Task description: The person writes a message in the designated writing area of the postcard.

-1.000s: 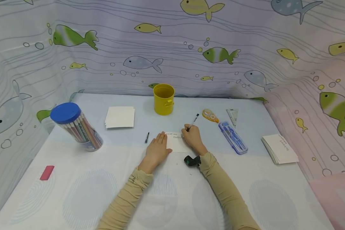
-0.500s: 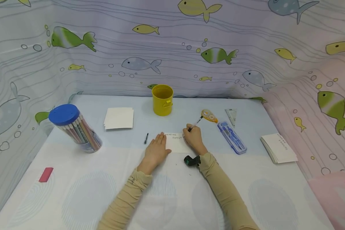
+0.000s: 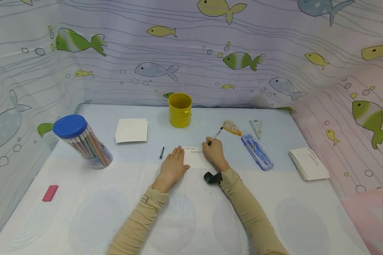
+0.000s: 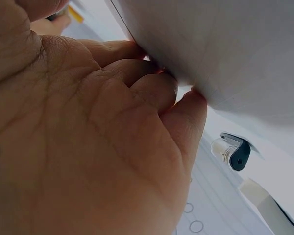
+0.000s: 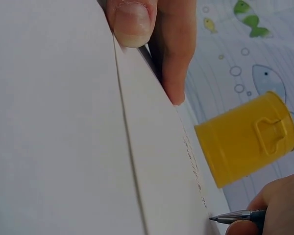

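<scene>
While writing on small card at table centre: R hand pinching pen, tip on line 2; L hand flat, pinning card edge. Next: steady card, keep line going.

Long beige ribbed sleeves

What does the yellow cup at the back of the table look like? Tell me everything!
The yellow cup is a small round bucket-like tin, bright yellow inside and out, and it looks like painted metal. It stands upright near the back edge of the table, with its open top showing nothing sticking out. A little yellow clasp-shaped tab sits on its side, seen close up in the right wrist view. Nothing touches it; the hands work on a card in front of it.
</scene>
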A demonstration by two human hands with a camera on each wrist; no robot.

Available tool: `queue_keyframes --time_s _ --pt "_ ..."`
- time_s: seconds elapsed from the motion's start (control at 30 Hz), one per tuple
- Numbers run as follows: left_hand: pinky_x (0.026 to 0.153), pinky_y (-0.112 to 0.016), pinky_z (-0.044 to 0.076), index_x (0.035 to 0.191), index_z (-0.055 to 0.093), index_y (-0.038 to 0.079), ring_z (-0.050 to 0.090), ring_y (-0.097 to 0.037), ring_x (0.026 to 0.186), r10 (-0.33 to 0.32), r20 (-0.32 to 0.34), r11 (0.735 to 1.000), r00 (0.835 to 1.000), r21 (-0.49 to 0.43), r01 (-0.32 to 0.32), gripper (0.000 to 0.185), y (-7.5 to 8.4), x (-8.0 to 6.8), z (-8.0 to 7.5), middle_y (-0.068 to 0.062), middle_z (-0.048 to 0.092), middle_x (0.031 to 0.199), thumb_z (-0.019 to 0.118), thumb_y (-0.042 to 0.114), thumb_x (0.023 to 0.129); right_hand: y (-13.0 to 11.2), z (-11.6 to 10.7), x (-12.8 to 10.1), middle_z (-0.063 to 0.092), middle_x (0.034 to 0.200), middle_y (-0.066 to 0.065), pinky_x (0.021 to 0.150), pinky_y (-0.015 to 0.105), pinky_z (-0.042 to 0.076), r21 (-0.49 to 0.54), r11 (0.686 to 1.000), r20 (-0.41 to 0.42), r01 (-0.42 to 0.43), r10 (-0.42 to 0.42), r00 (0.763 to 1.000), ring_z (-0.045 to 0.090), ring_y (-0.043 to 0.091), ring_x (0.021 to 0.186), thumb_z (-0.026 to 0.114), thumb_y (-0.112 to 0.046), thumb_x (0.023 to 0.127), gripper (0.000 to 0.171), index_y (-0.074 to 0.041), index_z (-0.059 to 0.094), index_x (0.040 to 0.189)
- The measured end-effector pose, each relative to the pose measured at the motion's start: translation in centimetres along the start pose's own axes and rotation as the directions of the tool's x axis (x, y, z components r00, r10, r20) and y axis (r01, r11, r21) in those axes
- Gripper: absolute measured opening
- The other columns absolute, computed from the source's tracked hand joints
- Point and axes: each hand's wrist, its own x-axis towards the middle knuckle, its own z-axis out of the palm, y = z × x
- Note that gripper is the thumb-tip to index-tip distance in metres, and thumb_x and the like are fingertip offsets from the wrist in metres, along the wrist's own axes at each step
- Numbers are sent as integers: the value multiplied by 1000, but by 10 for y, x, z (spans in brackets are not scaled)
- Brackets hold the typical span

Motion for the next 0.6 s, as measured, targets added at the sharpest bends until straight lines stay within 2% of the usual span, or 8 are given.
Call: queue_keyframes --time_s 0.17,0.27,0.4,0.6 --pt "121 -46 24 150 26 -5 20 -33 149 1 0 1000 1000 -11 -1 74 0 1 2 -20 20 160 55 38 97 2 -1 -2 25 41 -7 38 20 18 47 999 1 6 -6 1000 19 3 35 45 -1 88 41 -15 29 53" --pt "121 -46 24 150 26 -5 20 -33 149 3 4 1000 1000 -15 -3 74 1 1 2 -20 20 160 55 37 97 2 -1 -3 28 40 -5 37 20 19 73 997 2 8 -8 1000 22 7 35 45 -1 89 41 -14 30 53" --pt "121 -46 24 150 26 -5 20 -33 149 1 10 1000 1000 0 -1 73 1 1 1 -20 20 160 54 38 98 0 -1 -3 29 40 -6 36 20 19 47 999 6 -1 1 1000 23 7 34 46 -1 88 41 -15 30 53" --pt "122 -45 24 150 26 -5 20 -32 150 -7 12 1000 1000 14 7 74 0 1 1 -19 19 160 53 38 98 0 0 0 21 43 -9 40 19 15 20 1000 -11 6 -6 1000 14 5 41 47 0 88 42 -14 28 53"
